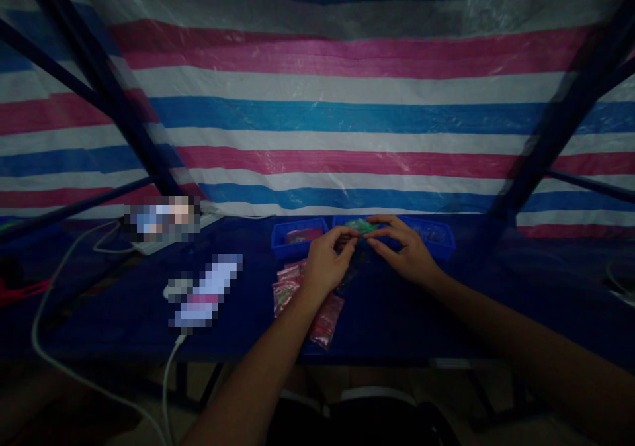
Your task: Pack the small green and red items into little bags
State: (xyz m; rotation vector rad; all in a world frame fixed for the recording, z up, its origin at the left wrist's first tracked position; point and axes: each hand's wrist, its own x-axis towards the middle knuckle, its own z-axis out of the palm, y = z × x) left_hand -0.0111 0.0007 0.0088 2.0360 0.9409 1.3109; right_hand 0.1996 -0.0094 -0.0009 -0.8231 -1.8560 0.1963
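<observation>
Both hands meet above the dark blue table (471, 300), just in front of two blue trays. My left hand (325, 261) and my right hand (404, 251) pinch a small green packet (362, 226) between their fingertips. The dim light hides what the packet contains. Below my left hand lie several small clear bags with reddish contents (327, 320) on the table. The left blue tray (297, 237) holds something reddish; the right blue tray (436, 234) sits behind my right hand.
A striped pink, blue and white tarp (317, 115) hangs close behind the table. Dark poles (124, 122) slant at both sides. A white power strip (159, 241) and white cables (49, 360) lie at the left, with blurred items (208, 290) beside them.
</observation>
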